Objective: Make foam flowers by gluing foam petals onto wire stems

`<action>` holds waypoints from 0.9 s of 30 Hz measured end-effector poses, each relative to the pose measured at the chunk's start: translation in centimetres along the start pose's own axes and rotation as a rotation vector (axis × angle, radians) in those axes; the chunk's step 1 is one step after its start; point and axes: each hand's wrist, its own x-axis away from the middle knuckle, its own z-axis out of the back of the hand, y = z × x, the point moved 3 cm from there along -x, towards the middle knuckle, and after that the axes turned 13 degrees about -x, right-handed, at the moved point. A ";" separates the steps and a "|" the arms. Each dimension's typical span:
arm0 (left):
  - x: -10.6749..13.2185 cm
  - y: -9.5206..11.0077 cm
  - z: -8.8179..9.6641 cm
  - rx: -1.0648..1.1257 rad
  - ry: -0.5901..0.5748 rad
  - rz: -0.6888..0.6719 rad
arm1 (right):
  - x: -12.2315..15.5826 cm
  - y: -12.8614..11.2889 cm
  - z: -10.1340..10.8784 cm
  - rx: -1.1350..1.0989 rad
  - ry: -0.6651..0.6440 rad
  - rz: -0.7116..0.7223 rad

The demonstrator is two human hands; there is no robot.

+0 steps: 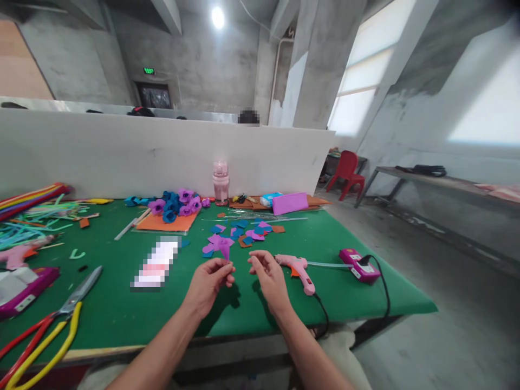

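Note:
Above the middle of the green table, my left hand [211, 281] pinches the narrow lower end of a purple paper flower piece [223, 248] between thumb and fingertips. To its right, my right hand [267, 276] is raised with its fingers loosely curved, and nothing shows in it. Loose purple and blue paper petals [255, 234] lie just beyond both hands, mixed with a few brown scraps [278, 229]. A pink glue gun [298, 269] rests beside my right hand, with a clear glue stick [329, 264] behind it.
Finished purple and blue flowers [173, 205] sit on orange sheets at the back, near a pink bottle [221, 184]. Large scissors [67, 311] lie at the left. A magenta power box [359, 265] with a black cord stands at the right. A white partition [162, 151] closes the far side.

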 end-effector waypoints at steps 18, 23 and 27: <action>-1.5 2.9 5.9 -0.312 0.330 -0.275 | -4.5 -3.5 1.4 0.447 -0.047 0.195; -1.5 3.6 7.5 -0.346 0.442 -0.324 | -10.4 -2.9 1.3 0.826 -0.190 0.143; -1.5 3.3 7.7 -0.346 0.442 -0.321 | -14.9 -1.7 2.3 0.982 -0.213 0.074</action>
